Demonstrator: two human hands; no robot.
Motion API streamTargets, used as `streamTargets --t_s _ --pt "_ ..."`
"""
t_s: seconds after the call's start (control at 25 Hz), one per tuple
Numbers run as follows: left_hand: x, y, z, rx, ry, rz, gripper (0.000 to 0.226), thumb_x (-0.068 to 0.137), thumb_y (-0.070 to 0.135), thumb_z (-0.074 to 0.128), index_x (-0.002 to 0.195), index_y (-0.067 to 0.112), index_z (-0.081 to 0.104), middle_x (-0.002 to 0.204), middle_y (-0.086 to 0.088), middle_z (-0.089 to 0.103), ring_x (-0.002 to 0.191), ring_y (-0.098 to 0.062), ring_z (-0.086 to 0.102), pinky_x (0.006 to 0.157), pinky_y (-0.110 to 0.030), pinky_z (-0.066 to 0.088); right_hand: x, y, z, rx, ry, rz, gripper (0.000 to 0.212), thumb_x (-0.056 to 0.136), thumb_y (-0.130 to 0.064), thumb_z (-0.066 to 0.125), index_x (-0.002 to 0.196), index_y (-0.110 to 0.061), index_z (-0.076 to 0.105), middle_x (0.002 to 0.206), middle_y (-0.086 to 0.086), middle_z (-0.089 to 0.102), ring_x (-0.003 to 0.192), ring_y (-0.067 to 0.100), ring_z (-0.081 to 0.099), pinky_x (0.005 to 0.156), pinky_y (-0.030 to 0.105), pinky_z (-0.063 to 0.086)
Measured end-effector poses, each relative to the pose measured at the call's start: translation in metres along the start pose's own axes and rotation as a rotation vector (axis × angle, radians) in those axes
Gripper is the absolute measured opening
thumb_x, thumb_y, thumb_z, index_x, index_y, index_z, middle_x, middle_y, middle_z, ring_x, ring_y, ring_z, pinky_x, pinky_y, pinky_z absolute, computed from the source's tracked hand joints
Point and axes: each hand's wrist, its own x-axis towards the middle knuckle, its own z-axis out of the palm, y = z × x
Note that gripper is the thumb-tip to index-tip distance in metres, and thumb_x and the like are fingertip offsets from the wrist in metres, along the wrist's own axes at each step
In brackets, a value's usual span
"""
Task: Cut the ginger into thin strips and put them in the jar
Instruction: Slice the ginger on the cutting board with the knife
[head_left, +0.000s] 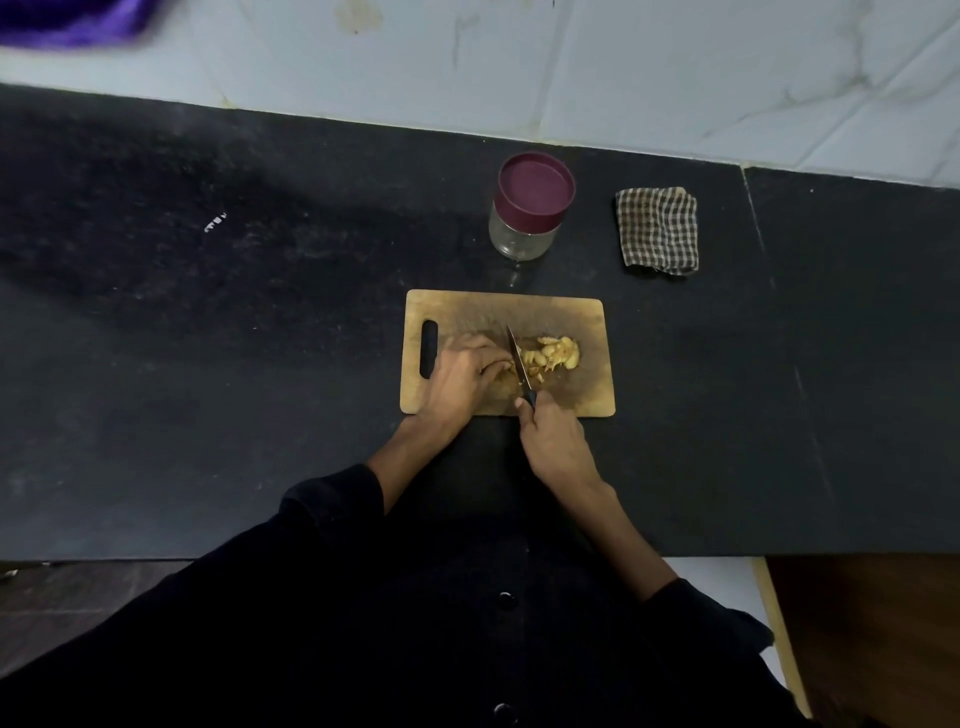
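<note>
Ginger pieces, pale yellow (553, 354), sit mid-frame on rectangular wooden cutting board with handle slot (582, 322). Left hand (462, 371) curled, fingertips pinning ginger beside blade. Right hand (553, 441) grips black-handled knife (519, 364), blade down through the pile. Clear glass jar with maroon lid (530, 205) above board, lid on. Folded checked cloth (657, 231) right of jar. No readable writing. Black stone counter (208, 338) bare left and right of board.

From the cutting board (587, 322), bare countertop (234, 364) opens toward nine and three o'clock; the lidded jar (530, 208) blocks twelve, the checked cloth (657, 231) one.
</note>
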Motion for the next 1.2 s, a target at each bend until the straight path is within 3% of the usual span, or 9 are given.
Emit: streamTargets --t_s 0.24,0.36,0.56,0.64,0.76,0.84,0.96,1.08,1.2 --pt "0.0 -0.004 0.003 0.024 0.025 0.021 0.011 0.078 0.005 0.071 0.088 0.004 0.076 0.085 -0.009 0.072 0.082 -0.027 0.066 0.082 -0.024 0.034 0.0 -0.001 0.003 -0.025 -0.011 0.015 0.03 0.106 -0.035 0.037 0.112 -0.009 0.051 0.102 0.014 0.062 0.098 0.034 0.062 0.078 0.043 0.049" --pt "0.0 -0.006 0.003 0.026 0.031 0.039 0.011 0.077 0.007 0.07 0.087 0.005 0.076 0.084 -0.009 0.072 0.08 -0.026 0.066 0.081 -0.024 0.035 -0.001 -0.006 0.004 -0.099 -0.016 0.049 0.031 0.106 -0.033 0.036 0.116 -0.007 0.049 0.109 0.017 0.062 0.103 0.035 0.06 0.073 0.037 0.04" --pt "-0.001 -0.007 0.004 0.042 0.013 0.044 0.011 0.078 0.007 0.071 0.088 0.006 0.076 0.086 -0.008 0.072 0.083 -0.026 0.066 0.081 -0.031 0.04 -0.002 -0.008 0.003 -0.116 -0.053 0.086 0.032 0.106 -0.033 0.036 0.115 -0.006 0.05 0.112 0.017 0.061 0.106 0.036 0.059 0.076 0.039 0.04" --pt "0.0 -0.005 0.003 0.048 0.014 0.032 0.011 0.08 0.007 0.07 0.09 0.007 0.075 0.089 -0.008 0.071 0.085 -0.025 0.065 0.082 -0.032 0.04 0.002 -0.004 -0.001 -0.034 -0.091 0.087 0.031 0.105 -0.035 0.037 0.111 -0.009 0.053 0.103 0.013 0.061 0.095 0.031 0.061 0.074 0.038 0.043" --pt "-0.002 -0.007 0.003 0.046 -0.022 0.027 0.009 0.085 0.01 0.068 0.092 0.009 0.073 0.093 -0.006 0.07 0.09 -0.023 0.063 0.086 -0.036 0.041 0.002 0.008 -0.008 0.361 -0.178 0.144 0.023 0.104 -0.037 0.039 0.093 -0.021 0.05 0.071 0.004 0.049 0.053 0.014 0.047 0.047 0.028 0.04" --pt "-0.002 -0.006 0.002 0.043 -0.044 0.027 0.009 0.085 0.01 0.067 0.092 0.009 0.073 0.094 -0.006 0.069 0.092 -0.022 0.062 0.087 -0.04 0.044 -0.003 0.013 -0.01 0.477 -0.17 0.169 0.023 0.104 -0.036 0.041 0.086 -0.023 0.046 0.063 0.003 0.043 0.041 0.011 0.038 0.036 0.023 0.033" --pt "0.0 -0.004 0.0 0.005 -0.059 -0.003 0.012 0.086 0.011 0.066 0.096 0.01 0.072 0.096 -0.005 0.069 0.094 -0.021 0.061 0.089 -0.04 0.045 -0.003 0.015 -0.007 0.397 -0.128 0.124 0.026 0.104 -0.035 0.042 0.082 -0.022 0.046 0.065 0.003 0.048 0.045 0.013 0.042 0.038 0.025 0.034" --pt "0.0 -0.002 -0.001 0.025 -0.1 0.03 0.021 0.089 0.017 0.063 0.108 0.013 0.07 0.104 -0.004 0.067 0.101 -0.02 0.059 0.092 -0.04 0.044 0.001 0.015 -0.007 0.276 -0.079 0.073 0.025 0.103 -0.038 0.042 0.082 -0.026 0.046 0.075 0.0 0.051 0.06 0.014 0.048 0.051 0.03 0.039" --pt "-0.001 -0.001 -0.002 0.072 -0.102 0.05 0.022 0.088 0.021 0.064 0.107 0.013 0.072 0.103 -0.005 0.067 0.101 -0.023 0.058 0.09 -0.044 0.043 0.004 0.015 -0.005 0.225 -0.062 0.06 0.024 0.103 -0.04 0.041 0.093 -0.021 0.051 0.083 0.004 0.054 0.076 0.023 0.052 0.063 0.039 0.045"
